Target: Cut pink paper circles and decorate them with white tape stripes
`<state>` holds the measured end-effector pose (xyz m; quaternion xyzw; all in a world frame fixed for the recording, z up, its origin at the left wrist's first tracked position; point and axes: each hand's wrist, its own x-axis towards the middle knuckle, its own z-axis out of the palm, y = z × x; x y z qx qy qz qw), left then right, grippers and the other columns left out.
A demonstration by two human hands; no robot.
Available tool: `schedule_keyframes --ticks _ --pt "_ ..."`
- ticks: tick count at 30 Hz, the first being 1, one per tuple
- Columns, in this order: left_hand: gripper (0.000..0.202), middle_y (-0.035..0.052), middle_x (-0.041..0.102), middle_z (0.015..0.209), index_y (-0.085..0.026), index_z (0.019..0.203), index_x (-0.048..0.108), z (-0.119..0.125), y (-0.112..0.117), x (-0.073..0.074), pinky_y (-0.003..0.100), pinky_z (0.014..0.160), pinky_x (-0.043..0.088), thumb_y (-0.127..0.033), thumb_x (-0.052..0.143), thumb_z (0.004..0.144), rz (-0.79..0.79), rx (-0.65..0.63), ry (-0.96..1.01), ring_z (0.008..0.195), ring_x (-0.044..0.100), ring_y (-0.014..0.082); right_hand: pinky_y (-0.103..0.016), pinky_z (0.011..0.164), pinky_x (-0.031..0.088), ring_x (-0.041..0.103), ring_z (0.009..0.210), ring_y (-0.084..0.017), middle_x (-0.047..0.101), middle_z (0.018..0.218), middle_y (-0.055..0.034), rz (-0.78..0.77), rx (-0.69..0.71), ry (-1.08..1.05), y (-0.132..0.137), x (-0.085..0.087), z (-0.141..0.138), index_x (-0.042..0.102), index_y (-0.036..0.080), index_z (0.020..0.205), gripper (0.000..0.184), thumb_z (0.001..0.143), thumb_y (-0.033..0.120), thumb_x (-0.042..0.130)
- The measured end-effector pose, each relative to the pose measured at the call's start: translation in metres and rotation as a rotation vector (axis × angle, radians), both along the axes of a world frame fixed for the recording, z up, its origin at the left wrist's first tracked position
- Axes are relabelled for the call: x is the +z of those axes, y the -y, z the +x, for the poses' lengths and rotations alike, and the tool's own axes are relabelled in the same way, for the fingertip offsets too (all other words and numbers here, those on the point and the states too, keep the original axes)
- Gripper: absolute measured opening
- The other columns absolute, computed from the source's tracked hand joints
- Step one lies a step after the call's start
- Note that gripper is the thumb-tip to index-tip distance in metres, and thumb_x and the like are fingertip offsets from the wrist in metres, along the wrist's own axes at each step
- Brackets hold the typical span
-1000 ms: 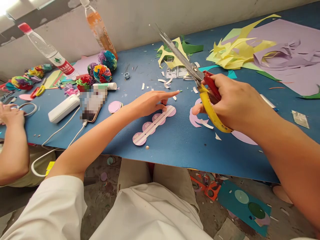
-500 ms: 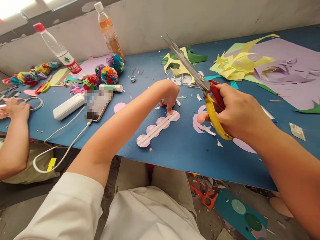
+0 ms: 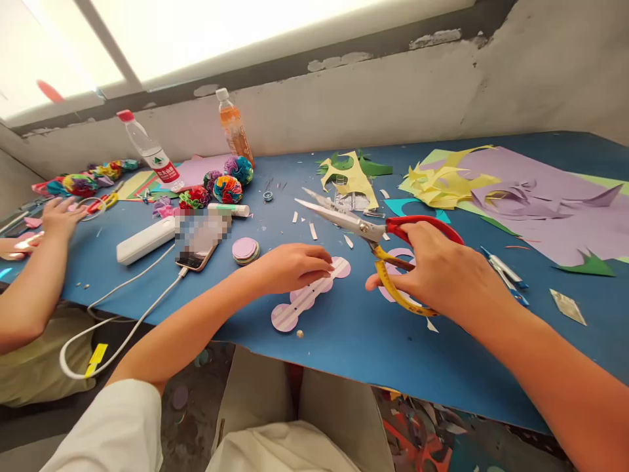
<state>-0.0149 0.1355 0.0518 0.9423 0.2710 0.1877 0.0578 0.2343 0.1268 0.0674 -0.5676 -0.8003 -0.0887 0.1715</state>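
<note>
My right hand (image 3: 442,278) grips a pair of scissors (image 3: 373,237) with red and yellow handles; the blades stand apart and point left, just above the blue table (image 3: 354,334). My left hand (image 3: 289,265) rests palm down with curled fingers on a row of pink paper circles joined by a striped strip (image 3: 307,296). The scissor tips hang a little beyond that hand. Pink paper offcuts (image 3: 393,288) lie under my right hand.
A phone (image 3: 199,244) on a white cable, a white power bank (image 3: 145,240), a stack of pink discs (image 3: 244,250), paper flower balls (image 3: 227,189) and two bottles (image 3: 234,128) sit at left. Yellow and purple paper scraps (image 3: 491,187) cover the right. Another person's hand (image 3: 61,216) works at far left.
The scissors have swung down from pointing up and away to lying nearly level, with the blades apart. My left hand has flattened onto the pink strip. The camera has tilted up.
</note>
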Motion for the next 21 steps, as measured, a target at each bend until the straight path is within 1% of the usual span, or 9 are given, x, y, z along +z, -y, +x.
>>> schedule_keyframes --ticks 1,2,3,5,7,10,14,18,21 --pt "0.023 0.0057 0.074 0.094 -0.018 0.096 0.071 -0.003 0.004 0.008 0.021 0.071 0.049 -0.025 0.049 0.094 0.070 -0.035 0.100 0.079 0.067 0.0116 -0.036 0.046 0.037 0.065 0.071 -0.032 0.066 0.092 -0.0174 0.074 0.027 0.030 0.000 -0.003 0.000 0.060 0.014 0.105 0.080 0.073 0.081 0.032" --pt "0.021 0.0043 0.073 0.083 -0.018 0.092 0.071 -0.005 0.008 0.016 0.021 0.069 0.049 -0.025 0.051 0.094 0.152 -0.041 0.223 0.073 0.065 0.0106 -0.035 0.044 0.037 0.066 0.071 -0.031 0.066 0.092 -0.0176 0.151 0.060 0.060 0.001 -0.005 0.000 0.061 0.013 0.104 0.079 0.076 0.080 0.031" --pt "0.019 0.0034 0.072 0.078 -0.017 0.089 0.070 -0.008 0.010 0.024 0.021 0.068 0.049 -0.024 0.053 0.093 0.237 -0.026 0.341 0.069 0.063 0.0100 -0.035 0.042 0.036 0.065 0.070 -0.030 0.066 0.090 -0.0175 0.224 0.095 0.090 0.002 -0.007 -0.001 0.062 0.011 0.103 0.078 0.079 0.078 0.031" --pt "0.015 0.0040 0.071 0.079 -0.017 0.089 0.070 -0.015 0.009 0.035 0.023 0.070 0.049 -0.021 0.056 0.091 0.343 0.064 0.460 0.071 0.062 0.0107 -0.035 0.041 0.035 0.064 0.066 -0.028 0.066 0.085 -0.0167 0.338 0.159 0.149 0.005 -0.009 -0.003 0.063 0.009 0.102 0.076 0.083 0.074 0.030" --pt "0.013 0.0047 0.071 0.085 -0.018 0.090 0.070 -0.022 0.004 0.038 0.026 0.074 0.049 -0.021 0.057 0.091 0.353 0.146 0.414 0.077 0.062 0.0123 -0.035 0.041 0.036 0.063 0.063 -0.026 0.065 0.081 -0.0162 0.408 0.209 0.200 0.007 -0.010 -0.006 0.064 0.006 0.099 0.075 0.086 0.072 0.030" --pt "0.013 0.0047 0.070 0.092 -0.020 0.089 0.071 -0.032 -0.005 0.033 0.029 0.077 0.049 -0.024 0.059 0.090 0.270 0.213 0.245 0.084 0.061 0.0145 -0.034 0.041 0.035 0.061 0.061 -0.025 0.064 0.079 -0.0159 0.454 0.257 0.253 0.011 -0.010 -0.011 0.064 0.003 0.097 0.074 0.089 0.068 0.029" --pt "0.014 0.0042 0.067 0.095 -0.020 0.085 0.071 -0.037 -0.010 0.027 0.028 0.077 0.048 -0.024 0.058 0.091 0.204 0.222 0.131 0.086 0.060 0.0146 -0.031 0.041 0.032 0.058 0.060 -0.021 0.062 0.078 -0.0140 0.471 0.269 0.298 0.013 -0.010 -0.013 0.064 0.003 0.094 0.074 0.090 0.067 0.026" --pt "0.016 0.0051 0.066 0.100 -0.019 0.083 0.069 -0.035 -0.008 0.027 0.030 0.076 0.049 -0.024 0.056 0.092 0.254 0.205 0.042 0.088 0.059 0.0157 -0.028 0.041 0.030 0.055 0.057 -0.018 0.061 0.077 -0.0112 0.496 0.262 0.329 0.013 -0.013 -0.012 0.063 0.006 0.093 0.074 0.092 0.067 0.021" --pt "0.017 0.0076 0.066 0.103 -0.016 0.084 0.067 -0.033 -0.006 0.027 0.031 0.076 0.050 -0.023 0.054 0.093 0.278 0.203 -0.044 0.091 0.059 0.0179 -0.028 0.043 0.031 0.057 0.059 -0.018 0.062 0.078 -0.0114 0.476 0.270 0.339 0.012 -0.015 -0.012 0.063 0.006 0.095 0.075 0.092 0.067 0.021"
